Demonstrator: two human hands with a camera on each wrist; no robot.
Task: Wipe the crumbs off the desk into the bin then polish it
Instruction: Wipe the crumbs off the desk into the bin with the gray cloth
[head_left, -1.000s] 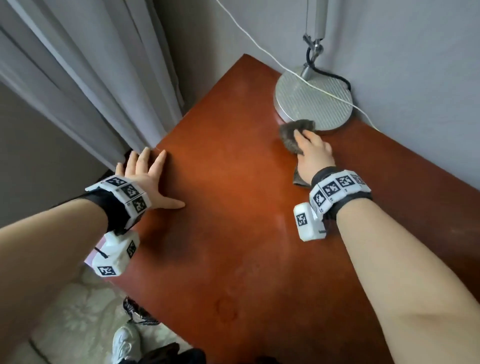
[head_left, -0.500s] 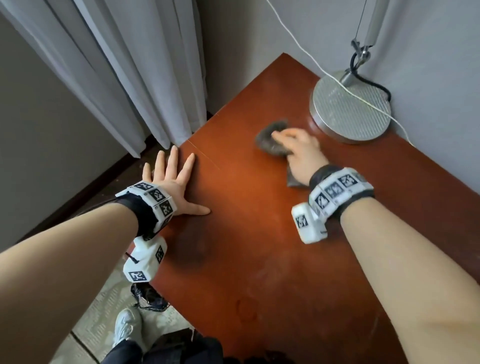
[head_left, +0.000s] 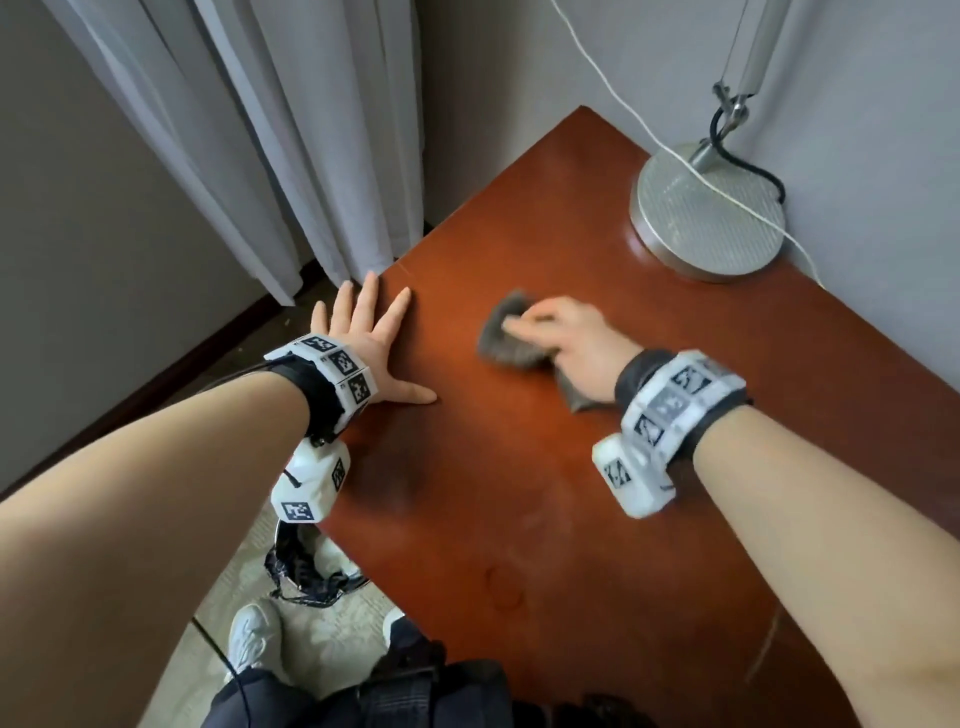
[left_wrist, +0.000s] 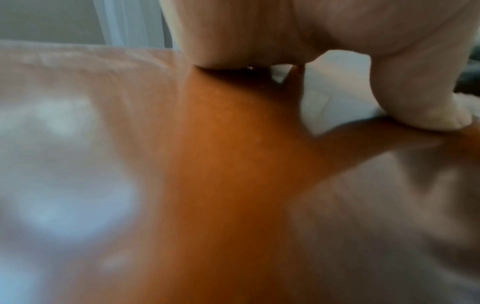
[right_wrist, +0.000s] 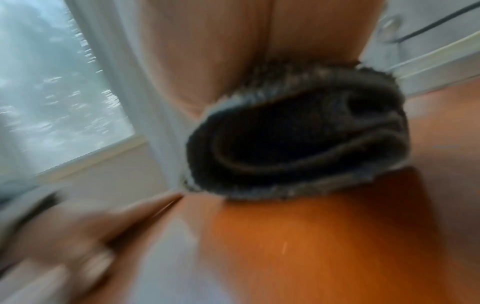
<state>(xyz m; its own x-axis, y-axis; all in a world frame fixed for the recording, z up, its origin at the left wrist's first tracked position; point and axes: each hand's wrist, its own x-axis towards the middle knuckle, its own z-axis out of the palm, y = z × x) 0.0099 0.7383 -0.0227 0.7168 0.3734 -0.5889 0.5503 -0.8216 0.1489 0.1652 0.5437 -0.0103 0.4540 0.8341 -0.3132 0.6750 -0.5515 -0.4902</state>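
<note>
On the reddish-brown desk (head_left: 519, 493) my right hand (head_left: 561, 332) grips a bunched grey cloth (head_left: 504, 343) and presses it down in the middle of the far half. A tail of the cloth pokes out under the wrist. The right wrist view shows the cloth (right_wrist: 298, 139) rolled under my palm, blurred by motion. My left hand (head_left: 363, 332) lies flat with fingers spread at the desk's left edge, holding nothing. Its palm heel (left_wrist: 246, 30) rests on the wood (left_wrist: 221, 164). No crumbs stand out on the surface.
A round metal lamp base (head_left: 706, 218) with a black cord and a white cable (head_left: 623, 104) stands at the far right corner by the wall. A bin with a black liner (head_left: 306, 571) sits on the floor below the left edge. Grey curtains (head_left: 285, 156) hang at left.
My right hand has slid the cloth leftward, from the lamp base toward the left hand. The left hand has stayed flat at the desk's edge.
</note>
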